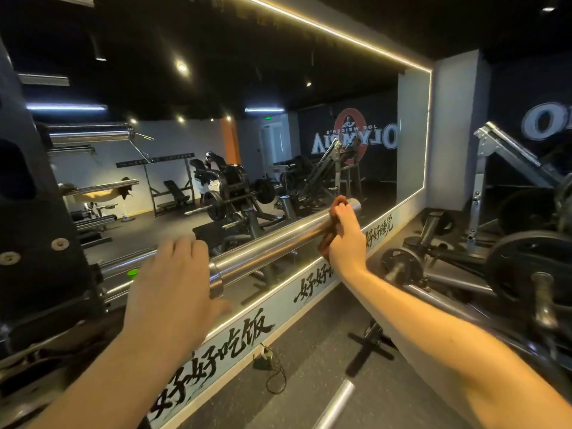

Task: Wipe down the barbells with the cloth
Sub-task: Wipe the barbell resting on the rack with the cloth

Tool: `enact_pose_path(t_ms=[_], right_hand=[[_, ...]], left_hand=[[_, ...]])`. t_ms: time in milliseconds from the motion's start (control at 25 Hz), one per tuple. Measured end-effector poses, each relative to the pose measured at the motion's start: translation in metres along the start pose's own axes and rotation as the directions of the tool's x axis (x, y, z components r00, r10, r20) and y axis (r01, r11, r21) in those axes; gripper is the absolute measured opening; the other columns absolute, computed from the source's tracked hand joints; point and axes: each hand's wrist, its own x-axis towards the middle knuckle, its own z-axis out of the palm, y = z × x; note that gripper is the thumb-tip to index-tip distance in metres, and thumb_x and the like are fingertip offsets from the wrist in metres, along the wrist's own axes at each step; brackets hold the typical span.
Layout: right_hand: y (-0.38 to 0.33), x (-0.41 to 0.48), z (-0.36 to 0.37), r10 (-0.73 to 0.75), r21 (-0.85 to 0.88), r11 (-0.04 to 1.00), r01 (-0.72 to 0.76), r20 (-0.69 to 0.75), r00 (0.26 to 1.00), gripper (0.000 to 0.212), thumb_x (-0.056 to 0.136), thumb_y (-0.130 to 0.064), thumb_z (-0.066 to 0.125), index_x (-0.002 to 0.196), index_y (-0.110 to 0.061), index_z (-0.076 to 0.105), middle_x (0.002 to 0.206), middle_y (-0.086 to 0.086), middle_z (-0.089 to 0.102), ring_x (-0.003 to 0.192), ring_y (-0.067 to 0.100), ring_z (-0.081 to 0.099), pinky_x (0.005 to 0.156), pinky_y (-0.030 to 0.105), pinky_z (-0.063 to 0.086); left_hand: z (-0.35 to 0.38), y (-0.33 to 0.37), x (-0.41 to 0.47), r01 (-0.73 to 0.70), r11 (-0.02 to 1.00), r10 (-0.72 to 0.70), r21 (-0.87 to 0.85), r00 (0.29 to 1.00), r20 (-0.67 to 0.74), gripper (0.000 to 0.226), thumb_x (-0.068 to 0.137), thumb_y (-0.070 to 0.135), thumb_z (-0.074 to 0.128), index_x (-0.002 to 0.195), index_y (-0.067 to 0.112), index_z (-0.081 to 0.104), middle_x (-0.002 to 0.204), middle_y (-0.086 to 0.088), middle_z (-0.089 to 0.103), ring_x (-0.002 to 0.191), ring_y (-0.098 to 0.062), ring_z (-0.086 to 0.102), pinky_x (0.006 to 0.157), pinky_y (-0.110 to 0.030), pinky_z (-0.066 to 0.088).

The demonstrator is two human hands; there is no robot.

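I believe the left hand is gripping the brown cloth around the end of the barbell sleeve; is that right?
Not quite. The head view shows the right hand gripping the brown cloth around the end of the barbell sleeve. The left hand is open and holds nothing, near the collar.

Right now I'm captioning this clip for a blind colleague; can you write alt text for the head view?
A person's right hand grips a brown cloth around the far end of a chrome barbell in front of a gym wall mirror. The left hand, open and blurred, is near the bar's collar.
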Motion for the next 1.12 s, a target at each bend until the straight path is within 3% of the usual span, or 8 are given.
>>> enact_pose_path(t_ms=[240, 360, 480, 640, 760, 880, 1040, 1120], right_hand=[[-0.003, 0.042, -0.011, -0.287, -0.425, 0.882, 0.205, -0.138, 0.948, 0.022, 0.101, -0.039, 0.056, 0.116, -0.038, 0.072, 0.143, -0.012, 0.054, 0.135, 0.02, 0.051, 0.115, 0.045, 0.042], [-0.02, 0.048, -0.01, -0.102, -0.223, 0.973, 0.055, -0.207, 0.973, 0.023, 0.104, -0.025, 0.049, 0.11, -0.033, 0.07, 0.134, -0.002, 0.057, 0.126, 0.026, 0.055, 0.091, 0.036, 0.054], [-0.016, 0.023, 0.002, -0.149, -0.271, 0.957, 0.108, -0.137, 0.979, 0.02, 0.102, -0.032, 0.051, 0.114, -0.026, 0.066, 0.11, 0.0, 0.062, 0.11, 0.021, 0.063, 0.092, 0.037, 0.055], [0.003, -0.001, 0.007, -0.247, -0.308, 0.918, 0.25, 0.048, 0.968, 0.046, 0.101, -0.003, 0.054, 0.143, -0.02, 0.057, 0.146, -0.013, 0.049, 0.125, -0.019, 0.044, 0.101, 0.003, 0.035], [0.005, 0.031, -0.009, -0.238, -0.366, 0.905, 0.217, -0.01, 0.971, 0.049, 0.101, 0.002, 0.047, 0.139, -0.026, 0.06, 0.158, -0.005, 0.043, 0.147, 0.012, 0.035, 0.123, 0.03, 0.025], [-0.002, 0.056, -0.021, -0.169, -0.299, 0.945, 0.131, -0.106, 0.98, 0.041, 0.103, -0.009, 0.048, 0.131, -0.035, 0.065, 0.156, -0.003, 0.045, 0.144, 0.023, 0.043, 0.118, 0.049, 0.039], [-0.003, 0.032, -0.006, -0.107, -0.247, 0.966, 0.074, -0.124, 0.986, 0.033, 0.105, -0.032, 0.048, 0.134, -0.03, 0.062, 0.152, 0.0, 0.051, 0.139, 0.023, 0.048, 0.116, 0.049, 0.04], [0.008, 0.012, 0.002, -0.24, -0.372, 0.906, 0.2, -0.064, 0.969, 0.042, 0.103, -0.047, 0.052, 0.138, -0.027, 0.061, 0.144, -0.003, 0.058, 0.133, 0.016, 0.055, 0.115, 0.04, 0.042]], left_hand=[[-0.002, -0.006, 0.015, 0.015, 0.99, -0.003, -0.141, 0.996, 0.088, 0.061, 0.078, 0.069, 0.071, 0.115, 0.028, 0.046, 0.106, 0.011, 0.046, 0.107, -0.011, 0.048, 0.089, -0.026, 0.048], [-0.007, -0.019, 0.031, 0.063, 0.966, 0.003, -0.252, 0.967, 0.255, 0.049, 0.077, 0.068, 0.073, 0.092, 0.026, 0.053, 0.088, 0.008, 0.055, 0.079, -0.009, 0.054, 0.064, -0.023, 0.043], [-0.004, -0.028, 0.037, 0.101, 0.935, 0.019, -0.34, 0.943, 0.332, 0.045, 0.08, 0.067, 0.071, 0.088, 0.025, 0.057, 0.083, 0.003, 0.062, 0.073, -0.01, 0.058, 0.058, -0.023, 0.039], [-0.005, -0.023, 0.033, 0.137, 0.924, -0.016, -0.356, 0.947, 0.322, 0.046, 0.083, 0.069, 0.067, 0.093, 0.025, 0.059, 0.086, 0.004, 0.061, 0.076, -0.01, 0.058, 0.061, -0.024, 0.042], [-0.007, -0.01, 0.02, 0.064, 0.973, -0.041, -0.221, 0.993, 0.109, 0.053, 0.085, 0.071, 0.062, 0.109, 0.025, 0.052, 0.103, 0.01, 0.048, 0.093, -0.006, 0.046, 0.081, -0.025, 0.048], [-0.004, 0.003, 0.004, -0.021, 0.994, 0.014, -0.105, 0.997, -0.072, 0.062, 0.086, 0.07, 0.061, 0.125, 0.027, 0.041, 0.118, 0.008, 0.042, 0.108, -0.007, 0.039, 0.098, -0.026, 0.045], [0.01, 0.008, -0.007, -0.046, 0.999, 0.047, 0.013, 0.992, -0.115, 0.056, 0.094, 0.053, 0.063, 0.131, 0.021, 0.035, 0.128, 0.002, 0.04, 0.12, -0.015, 0.039, 0.105, -0.029, 0.039], [0.012, 0.008, -0.01, -0.038, 0.999, 0.041, 0.028, 0.991, -0.129, 0.051, 0.097, 0.05, 0.06, 0.131, 0.021, 0.035, 0.128, 0.001, 0.04, 0.12, -0.016, 0.039, 0.105, -0.029, 0.039]])
